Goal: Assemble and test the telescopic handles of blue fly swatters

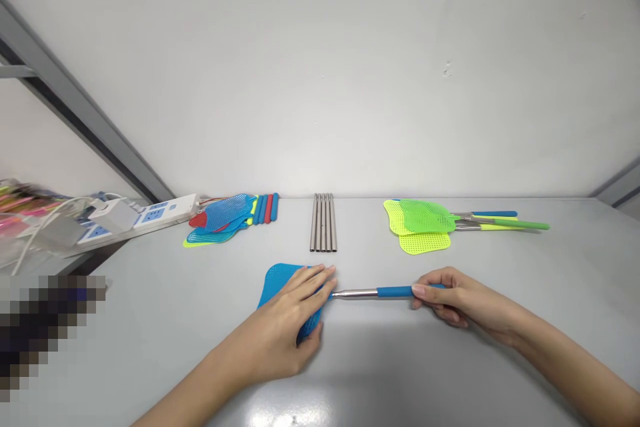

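A blue fly swatter (395,291) with a telescopic metal rod lies lengthwise before me, its head to the left. My left hand (295,320) covers much of the swatter's meshed head, fingers laid over the top and thumb at the near edge, gripping it. With thumb and fingers, my right hand (450,297) pinches the end of the blue handle. Beyond the swatter stand out several metal rods (324,223), side by side on the table. Part of the swatter's head is hidden under my left hand.
Assembled green, yellow and blue-handled fly swatters (425,217) are piled at the back right. Loose swatter heads (225,213) and coloured handles (265,209) lie at the back left, next to a white power strip (170,209) with plugs. A wall rises behind the grey table (380,373).
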Motion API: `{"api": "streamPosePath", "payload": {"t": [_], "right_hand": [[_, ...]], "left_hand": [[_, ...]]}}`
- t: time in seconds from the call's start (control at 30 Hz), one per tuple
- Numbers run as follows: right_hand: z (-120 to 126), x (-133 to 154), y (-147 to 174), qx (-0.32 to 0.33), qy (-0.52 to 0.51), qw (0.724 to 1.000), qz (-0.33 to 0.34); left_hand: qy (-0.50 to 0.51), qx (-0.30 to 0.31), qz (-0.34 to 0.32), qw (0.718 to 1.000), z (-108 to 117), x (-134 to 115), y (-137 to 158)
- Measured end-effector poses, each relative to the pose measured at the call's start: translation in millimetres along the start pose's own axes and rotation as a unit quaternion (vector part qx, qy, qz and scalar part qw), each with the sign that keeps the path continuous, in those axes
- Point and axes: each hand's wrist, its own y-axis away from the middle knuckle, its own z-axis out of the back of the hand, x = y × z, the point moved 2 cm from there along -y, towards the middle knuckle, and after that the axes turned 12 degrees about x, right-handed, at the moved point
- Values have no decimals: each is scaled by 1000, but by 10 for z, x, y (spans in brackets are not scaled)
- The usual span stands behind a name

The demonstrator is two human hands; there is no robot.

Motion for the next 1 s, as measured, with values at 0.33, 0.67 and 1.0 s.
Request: {"api": "streamPosePath", "payload": {"t": [0.33, 0.67, 1.0], "right_hand": [[63, 11, 46, -6, 37, 999, 10], [118, 20, 32, -24, 35, 999, 11], [123, 15, 21, -41, 32, 999, 17]], "left_hand": [[-35, -9, 87, 996, 91, 185, 11], [-8, -45, 195, 980, 0, 323, 26], [2, -59, 187, 981, -4, 230, 12]]}}
